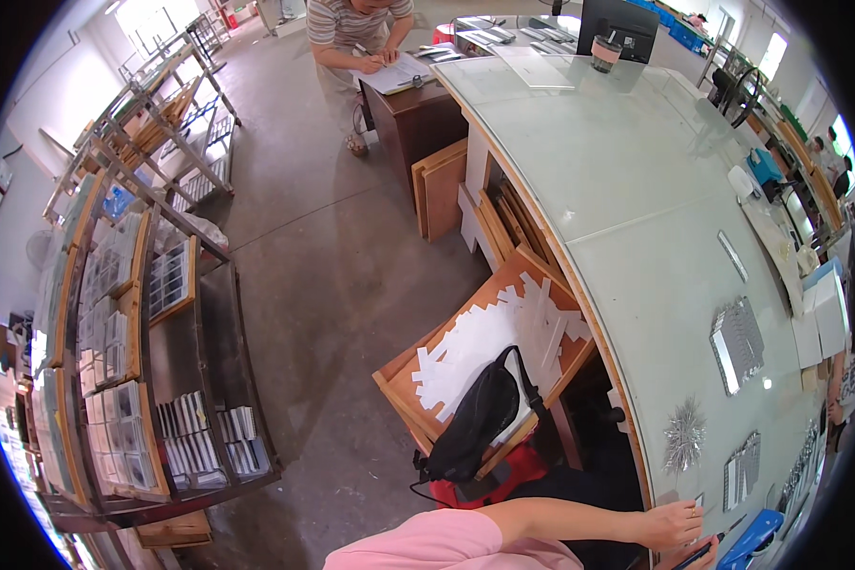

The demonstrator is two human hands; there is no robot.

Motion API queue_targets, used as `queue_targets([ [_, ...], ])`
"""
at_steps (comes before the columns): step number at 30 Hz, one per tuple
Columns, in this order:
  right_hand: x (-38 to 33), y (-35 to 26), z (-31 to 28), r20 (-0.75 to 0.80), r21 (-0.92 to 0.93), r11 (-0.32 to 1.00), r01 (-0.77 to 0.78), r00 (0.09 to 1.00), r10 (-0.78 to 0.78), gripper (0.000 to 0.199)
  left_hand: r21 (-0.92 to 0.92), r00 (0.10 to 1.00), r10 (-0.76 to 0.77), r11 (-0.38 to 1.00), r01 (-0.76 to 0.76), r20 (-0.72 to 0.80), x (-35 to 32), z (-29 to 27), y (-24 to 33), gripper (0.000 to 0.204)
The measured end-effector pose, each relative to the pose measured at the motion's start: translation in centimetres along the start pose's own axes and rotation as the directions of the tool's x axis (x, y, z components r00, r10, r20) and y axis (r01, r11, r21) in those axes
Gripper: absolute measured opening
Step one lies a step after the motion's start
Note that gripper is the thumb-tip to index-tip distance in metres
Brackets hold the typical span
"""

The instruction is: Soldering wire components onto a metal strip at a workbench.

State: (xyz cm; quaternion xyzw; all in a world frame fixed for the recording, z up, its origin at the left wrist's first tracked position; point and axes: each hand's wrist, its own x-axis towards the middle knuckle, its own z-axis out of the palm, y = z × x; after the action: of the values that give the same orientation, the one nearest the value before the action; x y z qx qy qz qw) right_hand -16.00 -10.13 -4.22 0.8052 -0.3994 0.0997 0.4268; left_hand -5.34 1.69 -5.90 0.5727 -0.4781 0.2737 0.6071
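- Head view: the right hand [681,553], low in the picture, is gripping a dark slender tool [697,554] at the near end of the bench [627,161], by its left edge.
- The left hand [673,524] is resting just beside it; whether its grip is closing on anything, I cannot tell.
- A blue object [755,538] is lying just right of both hands.
- Beside the bench's left edge, a wooden tray [401,391] is holding many white strips [465,356], and a black bag [480,418] is lying across its near side.
- Silver tinsel [684,437] and stacked silver strips [737,347] are lying towards the bench's near end.
- A lidded cup [606,52] is standing near the bench's far edge, its contents hidden.
- On the left-hand rack [245,380], a wooden-framed tray [194,275] is holding pale rectangular pieces.
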Motion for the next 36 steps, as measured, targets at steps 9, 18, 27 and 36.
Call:
queue_targets([
  [9, 0.1, -0.6, 0.0, 0.048, -0.022, 1.000, -0.012, 0.999, 0.013, 0.031, 0.008, 0.999, 0.001, 1.000, -0.002, 0.043, 0.2, -0.5, -0.5, 0.019],
  [18, 0.2, 0.0, 0.1, 0.088, -0.055, 0.998, -0.027, 0.996, 0.032, 0.032, -0.014, 0.999, 0.005, 1.000, -0.004, 0.054, 0.6, -1.5, -0.1, 0.016],
  [27, -0.2, 0.1, 0.6, 0.150, -0.094, 0.995, -0.045, 0.987, 0.058, 0.032, 0.044, 0.998, -0.018, 0.999, 0.016, 0.067, 0.9, -2.9, 0.2, 0.017],
  [36, -0.4, 0.6, 1.7, -0.242, 0.249, 0.968, 0.008, 0.969, 0.054, 0.033, 0.055, 0.999, 0.021, 0.998, -0.023, 0.040, 0.7, -2.2, 0.0, 0.017],
])
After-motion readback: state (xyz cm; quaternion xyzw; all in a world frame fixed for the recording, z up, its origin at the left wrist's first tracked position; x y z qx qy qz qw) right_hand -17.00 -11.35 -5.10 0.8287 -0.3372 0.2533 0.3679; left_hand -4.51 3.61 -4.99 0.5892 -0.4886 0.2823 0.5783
